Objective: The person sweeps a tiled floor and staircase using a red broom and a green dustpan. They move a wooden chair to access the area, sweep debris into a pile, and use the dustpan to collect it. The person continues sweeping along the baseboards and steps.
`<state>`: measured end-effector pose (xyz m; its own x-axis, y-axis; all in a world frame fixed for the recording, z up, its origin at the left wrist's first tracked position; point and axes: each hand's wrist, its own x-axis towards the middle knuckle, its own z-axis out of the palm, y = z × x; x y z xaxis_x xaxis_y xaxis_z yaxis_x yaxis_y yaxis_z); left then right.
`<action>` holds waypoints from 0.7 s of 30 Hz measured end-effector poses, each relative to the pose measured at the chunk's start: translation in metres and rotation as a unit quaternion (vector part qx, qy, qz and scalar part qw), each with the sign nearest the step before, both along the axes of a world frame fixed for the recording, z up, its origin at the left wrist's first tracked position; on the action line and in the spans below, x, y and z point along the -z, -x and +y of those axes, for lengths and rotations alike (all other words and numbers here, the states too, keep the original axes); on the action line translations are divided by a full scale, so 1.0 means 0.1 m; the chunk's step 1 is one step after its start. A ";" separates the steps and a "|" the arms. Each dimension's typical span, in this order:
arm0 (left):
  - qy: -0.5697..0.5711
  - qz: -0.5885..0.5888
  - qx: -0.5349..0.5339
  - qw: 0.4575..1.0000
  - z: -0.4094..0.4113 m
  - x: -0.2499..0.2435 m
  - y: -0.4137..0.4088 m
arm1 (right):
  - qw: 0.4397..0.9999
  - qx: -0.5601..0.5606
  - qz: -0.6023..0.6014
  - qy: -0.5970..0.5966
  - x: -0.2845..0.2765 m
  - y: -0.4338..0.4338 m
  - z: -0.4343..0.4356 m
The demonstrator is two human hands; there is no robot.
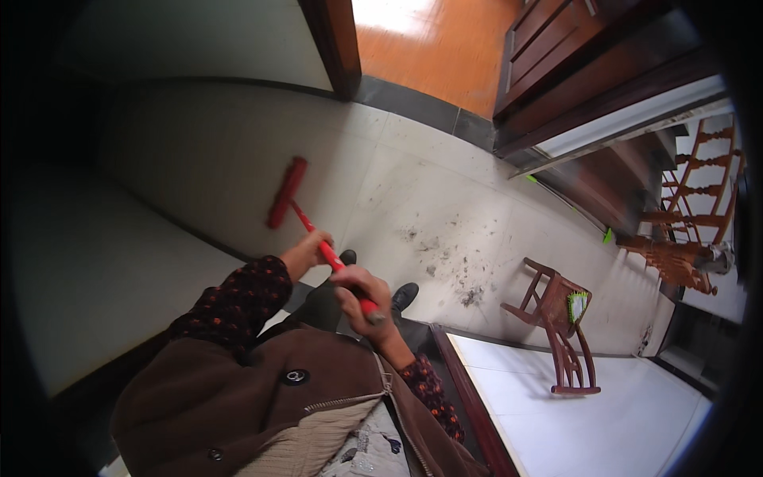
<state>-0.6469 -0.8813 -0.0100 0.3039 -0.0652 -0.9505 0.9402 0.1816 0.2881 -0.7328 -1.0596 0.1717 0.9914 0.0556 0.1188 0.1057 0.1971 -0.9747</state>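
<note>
Both of my hands grip the red handle (304,218) of a broom. My left hand (307,251) is wrapped around it lower down, nearer the head. My right hand (365,293) closes around the upper part, close to the handle's end. The red broom head (287,192) is blurred and lies out to the left, over the shaded tile floor (197,155). Scattered grey dirt (432,244) and small clumps (471,296) lie on the pale tiles to the right of the broom, in front of my shoes (405,296).
A wooden chair (551,304) stands at right with a green-fringed pad (577,306) on its seat. Behind it, a green-ended pole (569,204) lies along the wooden stairs (614,179). An open wooden door (566,53) and dark threshold (411,104) border an orange floor (441,65).
</note>
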 end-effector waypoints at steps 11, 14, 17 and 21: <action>0.185 0.096 0.121 0.970 -3.30 -0.42 1.68 | 0.935 0.272 0.093 0.206 -1.10 1.50 -1.80; 0.262 0.084 0.109 0.955 -3.54 -0.85 1.69 | 0.936 0.288 -0.029 0.202 -1.40 1.40 -1.90; 0.274 0.079 0.087 0.954 -3.62 -1.30 1.52 | 0.945 0.225 -0.107 0.213 -1.72 1.39 -2.00; 0.167 -0.002 0.047 0.985 -3.21 -1.29 0.79 | 0.952 0.236 -0.132 0.145 -1.56 0.98 -2.07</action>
